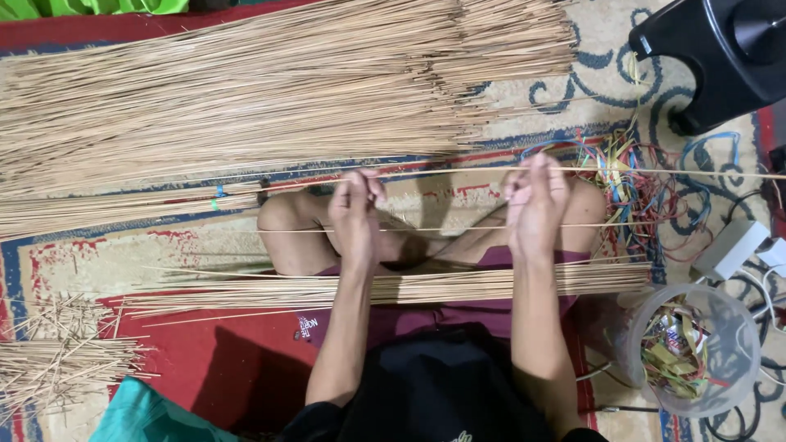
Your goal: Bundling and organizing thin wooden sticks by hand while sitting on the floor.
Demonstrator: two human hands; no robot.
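Nearest the camera, a flat row of thin sticks (pixel 393 288) lies across the person's lap, running from nine to three o'clock. Above it, both hands are raised over the crossed legs. The left hand (pixel 356 213) and the right hand (pixel 536 200) are each closed in a pinch on one long thin stick (pixel 671 172) stretched between them and running on towards three o'clock; the exact fingertip grip is hard to make out. The step in hand looks like checking or straightening a single stick. At twelve o'clock a large pile of sticks (pixel 246 90) covers the carpet (pixel 589 49); at four o'clock stands a clear plastic tub (pixel 696 352) of scraps. Next, the stick probably needs a steady, level hold.
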